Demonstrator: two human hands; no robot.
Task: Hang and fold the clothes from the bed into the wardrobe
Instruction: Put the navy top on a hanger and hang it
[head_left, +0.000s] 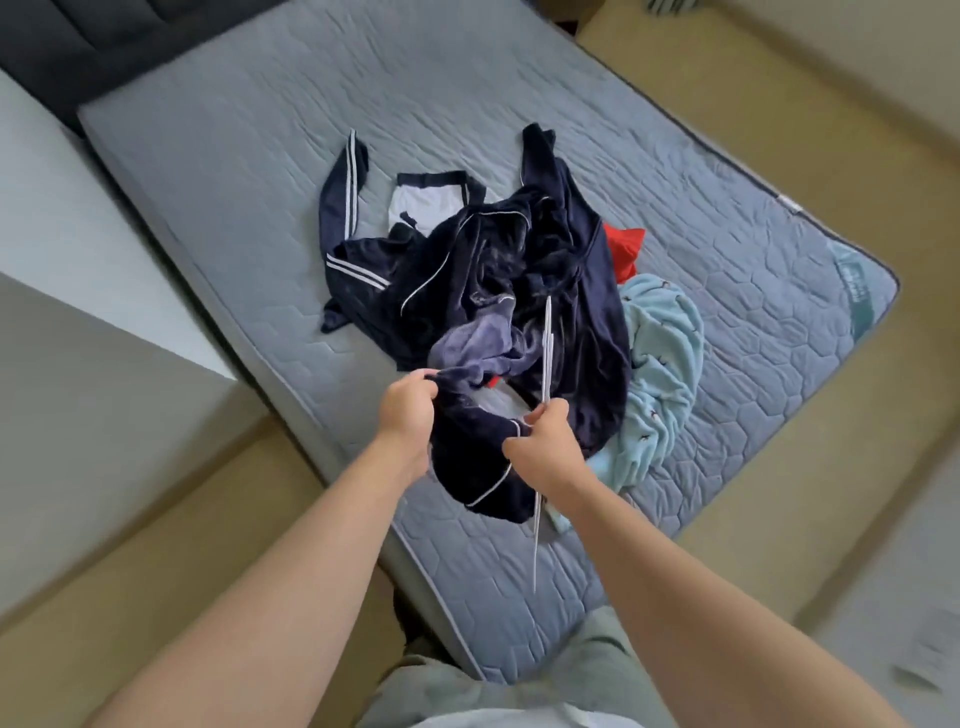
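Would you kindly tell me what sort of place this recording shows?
Most likely a home bedroom: a quilted grey mattress with a dark padded headboard, a heap of clothes on it, a thin white hanger in the right hand, a navy garment in the left hand.

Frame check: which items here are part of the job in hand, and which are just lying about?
In hand: navy velvet garment, white hanger, left hand, right hand.
Lying about, not yet handled: striped jacket, white shorts, red garment, light-blue fleece, mattress.
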